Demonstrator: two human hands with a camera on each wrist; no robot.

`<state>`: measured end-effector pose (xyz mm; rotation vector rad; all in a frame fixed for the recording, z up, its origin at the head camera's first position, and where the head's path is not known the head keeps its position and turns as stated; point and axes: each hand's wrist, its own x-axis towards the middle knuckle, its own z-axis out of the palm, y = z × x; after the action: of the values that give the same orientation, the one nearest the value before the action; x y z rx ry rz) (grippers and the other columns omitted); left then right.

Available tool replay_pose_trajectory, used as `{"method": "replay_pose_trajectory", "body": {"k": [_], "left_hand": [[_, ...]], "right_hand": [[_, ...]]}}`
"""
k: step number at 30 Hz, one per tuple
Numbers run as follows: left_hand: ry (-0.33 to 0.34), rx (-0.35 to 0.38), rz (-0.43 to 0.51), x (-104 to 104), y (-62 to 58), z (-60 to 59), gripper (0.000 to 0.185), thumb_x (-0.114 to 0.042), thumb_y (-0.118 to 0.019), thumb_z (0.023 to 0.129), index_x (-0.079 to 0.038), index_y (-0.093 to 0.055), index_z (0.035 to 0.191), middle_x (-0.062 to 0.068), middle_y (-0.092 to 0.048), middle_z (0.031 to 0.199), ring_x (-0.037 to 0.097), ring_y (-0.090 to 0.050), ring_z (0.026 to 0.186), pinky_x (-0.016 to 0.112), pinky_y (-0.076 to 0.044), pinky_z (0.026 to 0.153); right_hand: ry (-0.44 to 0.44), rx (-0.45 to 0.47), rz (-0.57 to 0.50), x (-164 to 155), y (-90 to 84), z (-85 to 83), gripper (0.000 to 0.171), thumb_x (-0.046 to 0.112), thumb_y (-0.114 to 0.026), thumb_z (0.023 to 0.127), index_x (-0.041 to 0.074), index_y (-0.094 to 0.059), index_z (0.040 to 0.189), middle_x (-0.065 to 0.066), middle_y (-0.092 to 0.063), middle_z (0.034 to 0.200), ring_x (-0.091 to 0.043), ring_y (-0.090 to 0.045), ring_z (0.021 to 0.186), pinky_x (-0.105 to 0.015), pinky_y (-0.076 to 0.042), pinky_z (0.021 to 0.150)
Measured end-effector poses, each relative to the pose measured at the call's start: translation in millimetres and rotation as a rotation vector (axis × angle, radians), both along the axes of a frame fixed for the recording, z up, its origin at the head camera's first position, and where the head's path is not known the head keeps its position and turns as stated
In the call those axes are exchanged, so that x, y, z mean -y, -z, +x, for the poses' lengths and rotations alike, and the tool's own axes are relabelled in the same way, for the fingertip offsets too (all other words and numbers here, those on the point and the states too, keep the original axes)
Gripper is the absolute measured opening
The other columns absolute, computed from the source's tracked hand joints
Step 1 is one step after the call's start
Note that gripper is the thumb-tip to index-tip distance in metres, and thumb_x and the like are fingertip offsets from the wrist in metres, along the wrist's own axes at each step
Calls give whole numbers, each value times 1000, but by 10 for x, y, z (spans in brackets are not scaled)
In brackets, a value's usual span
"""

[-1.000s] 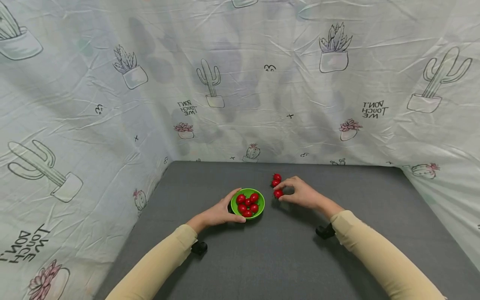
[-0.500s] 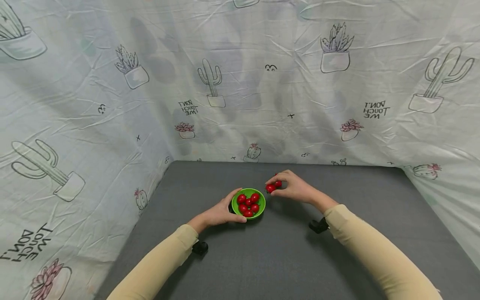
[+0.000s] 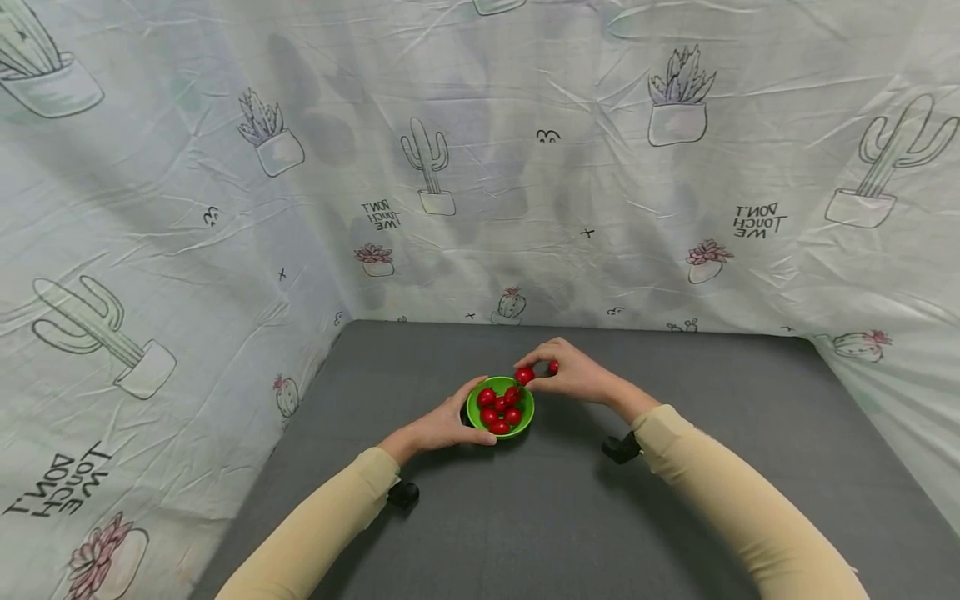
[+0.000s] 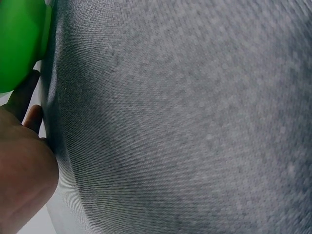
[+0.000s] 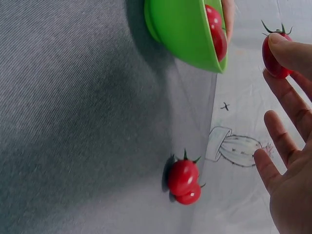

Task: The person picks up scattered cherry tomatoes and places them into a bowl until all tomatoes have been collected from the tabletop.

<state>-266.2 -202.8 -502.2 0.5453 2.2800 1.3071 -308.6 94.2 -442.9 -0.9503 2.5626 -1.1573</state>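
Observation:
A small green bowl (image 3: 529,417) stands on the dark table with several red cherry tomatoes (image 3: 513,416) inside. My left hand (image 3: 441,427) holds the bowl from its left side, thumb at the near edge and fingers at the far edge. In the left wrist view only the outside of the bowl (image 4: 19,44) and part of the hand (image 4: 24,180) show. Between thumb and fingertip my right hand (image 3: 576,375) pinches another cherry tomato (image 5: 269,57), green stem attached. That tomato is raised at the far right rim of the bowl, its other fingers spread apart in the right wrist view.
Two loose cherry tomatoes (image 5: 183,176) lie close together on the table (image 5: 87,122); in the head view one shows (image 3: 553,367) behind the right hand. A pale cloth (image 3: 480,250) printed with cacti hangs behind the table's far edge and along its sides.
My right hand has picked up the cherry tomato from the table and carried it left to the bowl's rim. The left hand keeps its hold on the bowl.

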Motion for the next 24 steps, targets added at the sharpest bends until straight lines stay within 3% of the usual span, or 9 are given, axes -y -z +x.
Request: {"method": "replay_pose_trajectory", "body": {"k": [4,10,15,24], "left_hand": [[1,7,3,3,7,-4,107,-43,-83,86,-27,-14,166,5,-25,164,30,-25,149,61,-23,115],[5,12,11,12,15,-17,104,-41,-82,87,-29,-14,165,5,-25,164,29,-27,148,59,-26,115],[15,5,9,12,8,-17,103,-41,-82,88,-31,-13,165,5,-27,163,26,-32,146,55,-30,114],[17,-1,6,24,25,-17,103,-45,-82,87,-33,-14,164,5,-28,161,26,-34,143,53,-34,112]], "right_hand": [[-45,-25,-15,66,4,-16,34,30,-77,95,18,-74,126,8,-67,123,-24,-43,122,-52,-44,92],[-82,-19,-23,188,-1,-13,37,29,-79,93,15,-75,126,8,-67,120,-24,-43,122,-58,-40,100],[-106,20,-38,282,32,-6,36,26,-81,91,14,-76,125,6,-66,121,-24,-42,123,-58,-41,99],[-116,-2,41,352,146,11,31,29,-82,90,28,-78,120,7,-63,122,-22,-42,122,-58,-33,103]]}}
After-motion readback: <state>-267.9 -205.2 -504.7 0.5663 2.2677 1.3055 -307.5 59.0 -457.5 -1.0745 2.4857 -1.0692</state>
